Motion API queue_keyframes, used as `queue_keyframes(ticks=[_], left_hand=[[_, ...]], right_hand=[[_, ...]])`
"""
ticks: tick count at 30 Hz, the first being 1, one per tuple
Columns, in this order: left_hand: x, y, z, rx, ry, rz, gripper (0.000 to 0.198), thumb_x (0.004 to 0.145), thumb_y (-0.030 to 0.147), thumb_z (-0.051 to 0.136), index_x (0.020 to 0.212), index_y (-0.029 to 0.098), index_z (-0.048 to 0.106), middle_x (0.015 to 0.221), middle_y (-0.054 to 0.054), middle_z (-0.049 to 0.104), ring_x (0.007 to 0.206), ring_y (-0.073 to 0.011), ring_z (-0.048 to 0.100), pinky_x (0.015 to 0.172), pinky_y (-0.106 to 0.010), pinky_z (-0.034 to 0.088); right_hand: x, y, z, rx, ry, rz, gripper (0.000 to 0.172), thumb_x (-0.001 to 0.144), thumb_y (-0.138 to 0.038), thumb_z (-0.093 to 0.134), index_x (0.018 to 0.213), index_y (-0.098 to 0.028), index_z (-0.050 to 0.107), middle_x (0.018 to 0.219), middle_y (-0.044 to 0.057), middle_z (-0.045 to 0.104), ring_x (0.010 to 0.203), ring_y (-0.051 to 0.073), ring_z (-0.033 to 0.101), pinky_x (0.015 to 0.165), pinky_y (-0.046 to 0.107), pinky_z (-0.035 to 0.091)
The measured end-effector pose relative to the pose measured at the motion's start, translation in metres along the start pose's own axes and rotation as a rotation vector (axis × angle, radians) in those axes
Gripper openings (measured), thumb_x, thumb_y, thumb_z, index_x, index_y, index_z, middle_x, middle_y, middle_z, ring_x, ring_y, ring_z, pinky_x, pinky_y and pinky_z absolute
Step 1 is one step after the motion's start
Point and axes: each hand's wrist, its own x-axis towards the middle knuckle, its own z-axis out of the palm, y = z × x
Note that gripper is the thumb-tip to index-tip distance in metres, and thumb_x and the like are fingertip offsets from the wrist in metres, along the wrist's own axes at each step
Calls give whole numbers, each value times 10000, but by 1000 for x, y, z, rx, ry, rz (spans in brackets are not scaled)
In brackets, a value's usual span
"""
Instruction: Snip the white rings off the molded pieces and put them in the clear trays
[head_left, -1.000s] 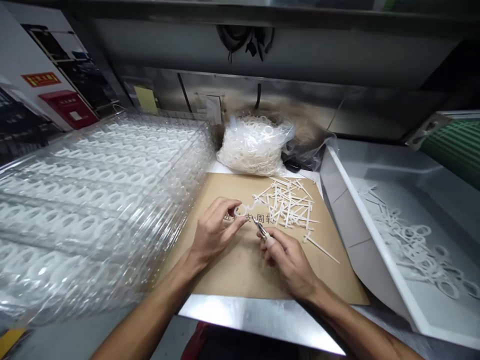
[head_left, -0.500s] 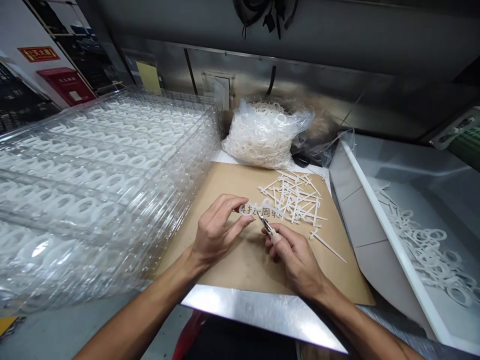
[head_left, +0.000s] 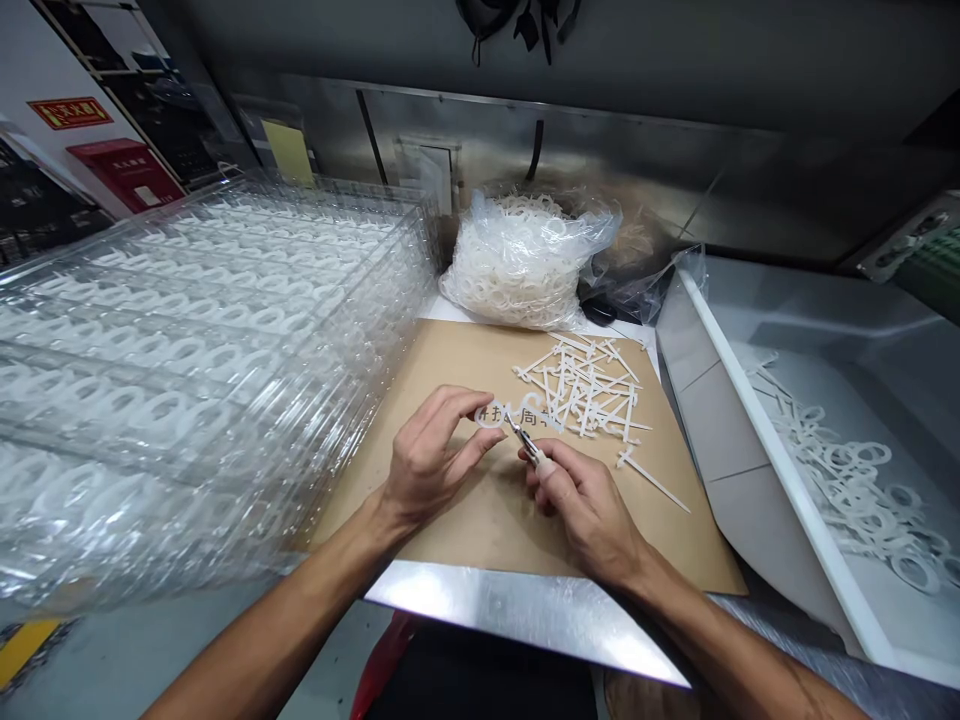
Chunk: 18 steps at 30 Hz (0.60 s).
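My left hand (head_left: 439, 450) pinches a white plastic ring (head_left: 491, 414) between thumb and fingers, above the brown cardboard sheet (head_left: 465, 535). In my right hand (head_left: 581, 500) is a pair of cutting pliers (head_left: 525, 438), its handles wrapped by my fingers. The tips of the pliers are at the right side of the ring, where small white plastic shows; whether the jaws touch it I cannot tell. A pile of thin white sprue pieces (head_left: 589, 385) lies just beyond the pliers, and one loose sprue stick (head_left: 656, 480) lies to the right of my right hand.
Stacked clear trays (head_left: 360, 290) with rows of white rings stand at the left. A plastic bag (head_left: 517, 275) full of white rings sits at the back. To the right, a grey bin (head_left: 787, 480) holds loose rings (head_left: 862, 500). The metal table edge (head_left: 517, 610) runs in front.
The pliers' tips have moved slightly left and up, closer to the ring. My left hand keeps its pinch on the ring. The whole view has shifted a little.
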Motion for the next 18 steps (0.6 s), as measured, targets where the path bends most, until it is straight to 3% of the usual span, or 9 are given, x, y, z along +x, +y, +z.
queue_keyframes(ticks=[18], left_hand=[[0, 1, 0, 5, -21, 32, 305, 892, 202, 711, 1176, 163, 605, 940, -68, 700, 873, -167, 664, 815, -302, 562]], right_hand=[[-3, 2, 3, 28, 3, 19, 318, 1051, -447, 403, 1010, -205, 606, 820, 10, 590, 663, 139, 542, 604, 256, 451]])
